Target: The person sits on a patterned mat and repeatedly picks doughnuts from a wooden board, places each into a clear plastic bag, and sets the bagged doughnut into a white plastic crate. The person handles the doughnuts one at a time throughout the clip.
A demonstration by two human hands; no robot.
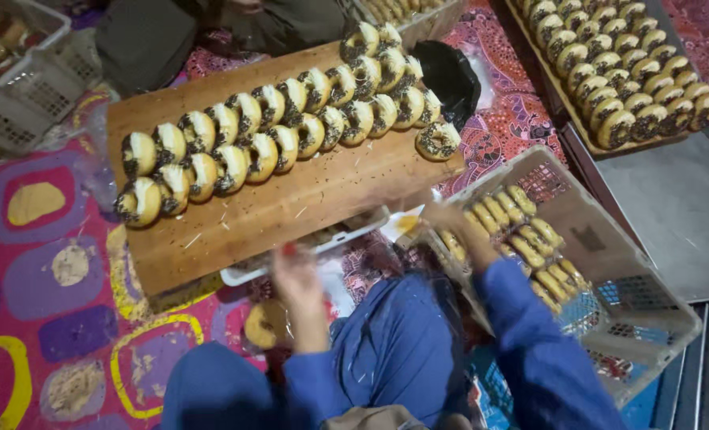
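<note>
Down on the patterned purple and pink floor mat [44,318], a person in blue sleeves is sitting behind a long wooden board [291,203] that is carrying two rows of ring doughnuts with white icing and dark sprinkles [275,135]. From the head view, the left hand [295,275] is hovering just below the near edge of the board, over a white flat tray [307,251] that is peeking out from under it; the hand is blurring, so I cannot tell how far its fingers are spread or whether they are holding anything. The right hand [442,216] is reaching to the near left corner of a pale plastic lattice crate [649,318], where wrapped yellow pastries [522,239] are lying in rows; it too is smearing, and its grasp is unclear. One doughnut [438,141] is lying alone at the board's right end. Farther right, a second wooden tray of similar doughnuts [617,68] is resting well apart.
</note>
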